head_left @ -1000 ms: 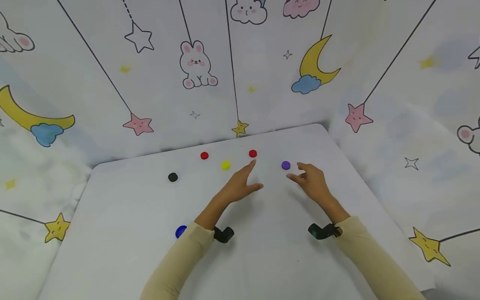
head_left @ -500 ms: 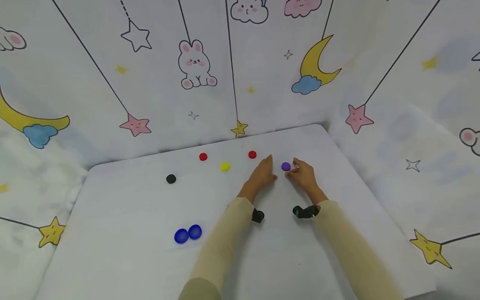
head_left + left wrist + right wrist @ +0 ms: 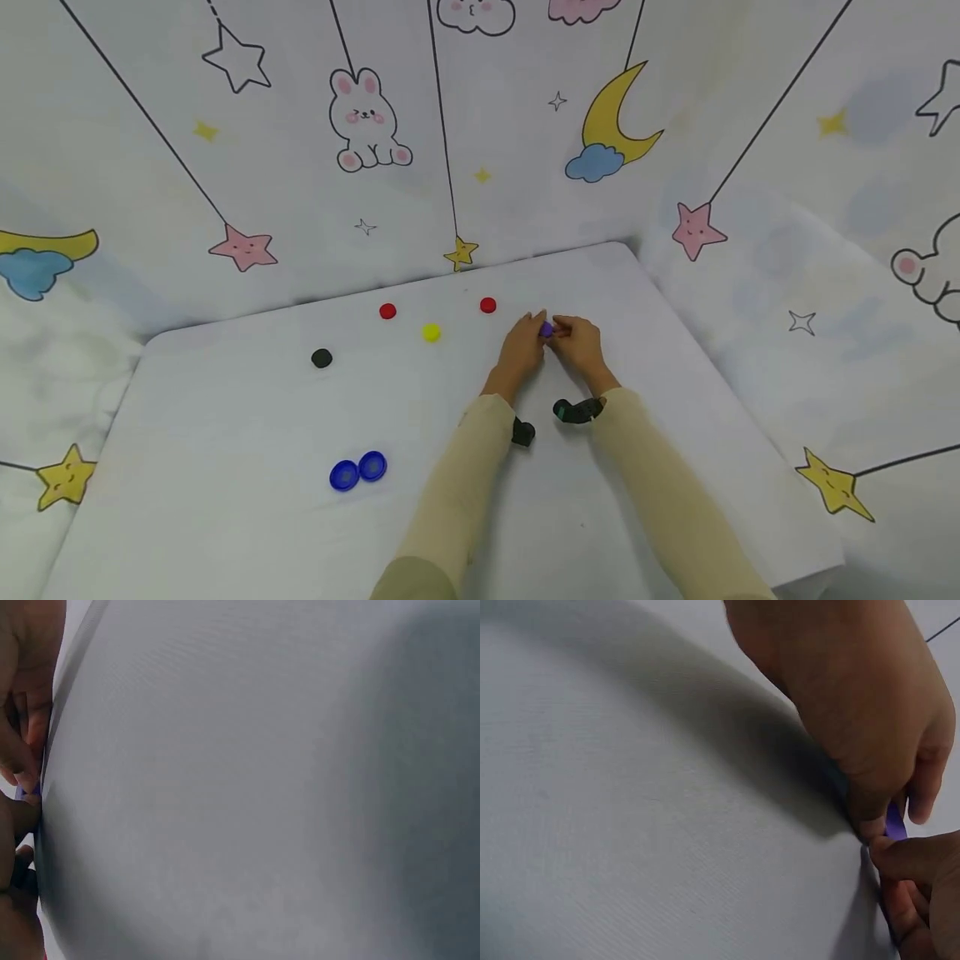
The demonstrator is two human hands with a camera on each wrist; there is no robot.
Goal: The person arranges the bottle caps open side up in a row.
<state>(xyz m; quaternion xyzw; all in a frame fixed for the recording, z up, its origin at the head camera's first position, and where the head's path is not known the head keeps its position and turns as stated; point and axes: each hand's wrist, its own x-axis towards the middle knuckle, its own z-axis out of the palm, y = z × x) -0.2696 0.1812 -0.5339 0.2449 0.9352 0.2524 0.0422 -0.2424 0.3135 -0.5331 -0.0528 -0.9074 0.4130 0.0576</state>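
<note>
A small purple disc (image 3: 547,330), rather like a bottle cap, sits between my two hands toward the far right of the table. My left hand (image 3: 521,348) pinches it from the left. From the other side, my right hand (image 3: 580,343) holds it between thumb and finger. The fingertips of both hands meet around it, close over the white surface. In the right wrist view, only a sliver of the purple disc (image 3: 895,823) shows between the fingers. Most of the purple disc (image 3: 28,792) is covered by fingers in the left wrist view.
A red disc (image 3: 488,305) lies just left of the hands. Farther left are a yellow disc (image 3: 431,332), another red disc (image 3: 387,311) and a black disc (image 3: 322,358). Two blue rimmed caps (image 3: 358,472) lie side by side nearer me. Patterned cloth (image 3: 300,167) rises behind the white table (image 3: 225,417).
My left hand has moved right, from near the red disc to the purple one. My right hand has closed on the purple disc and brought it slightly left to the left hand.
</note>
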